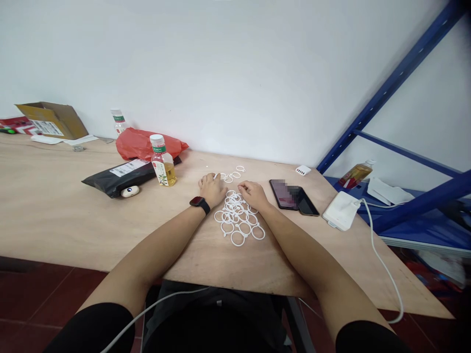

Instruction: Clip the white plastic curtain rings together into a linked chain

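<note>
A loose pile of thin white plastic rings (232, 208), each with a small tab, lies on the wooden table between my forearms. Just beyond it is a smaller group of white rings (231, 175) near the wall. My left hand (212, 190), with a dark watch (199, 201) on its wrist, is left of the pile. Its fingers are closed, and a bit of white ring shows between the fingertips. At the pile's upper right is my right hand (253, 194), thumb and forefinger pinched together. Whatever may be in that pinch is too small to make out.
Two phones (283, 194) lie to the right, near a white charger (342, 211) with a cable. On the left are a drink bottle (164, 166), a black parcel (110, 179), a red bag (138, 142) and a cardboard box (68, 120). A blue rack (408, 156) stands at right.
</note>
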Demonstrator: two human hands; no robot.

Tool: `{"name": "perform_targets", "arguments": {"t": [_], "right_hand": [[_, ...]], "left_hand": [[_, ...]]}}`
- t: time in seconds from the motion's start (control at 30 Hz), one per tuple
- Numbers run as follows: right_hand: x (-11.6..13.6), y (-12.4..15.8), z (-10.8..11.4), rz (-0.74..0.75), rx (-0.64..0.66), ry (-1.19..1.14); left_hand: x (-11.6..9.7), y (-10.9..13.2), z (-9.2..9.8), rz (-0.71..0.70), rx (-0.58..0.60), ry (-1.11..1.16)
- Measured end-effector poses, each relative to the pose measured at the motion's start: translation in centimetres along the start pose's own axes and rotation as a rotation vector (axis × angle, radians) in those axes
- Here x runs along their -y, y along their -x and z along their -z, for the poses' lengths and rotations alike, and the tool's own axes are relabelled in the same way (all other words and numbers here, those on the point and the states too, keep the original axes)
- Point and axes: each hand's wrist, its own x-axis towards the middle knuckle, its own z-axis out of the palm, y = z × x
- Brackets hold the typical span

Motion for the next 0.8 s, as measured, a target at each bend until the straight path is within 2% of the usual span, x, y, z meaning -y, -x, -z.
{"name": "perform_targets", "arguments": {"t": [0.43, 0.57, 0.8], "right_hand": [[0.00, -0.03, 0.05, -0.015, 0.009, -0.012], [0.05, 0.00, 0.17, -0.031, -0.045, -0.072], [0.18, 0.14, 0.11, 0.066, -0.157, -0.116]], "left_hand": [[0.39, -0.29, -0.15, -0.150, 0.006, 0.274], [0.20, -0.20, -0.01, -0.253, 0.012, 0.284], [-0.47, 0.16, 0.11, -0.411, 0.082, 0.226]]}}
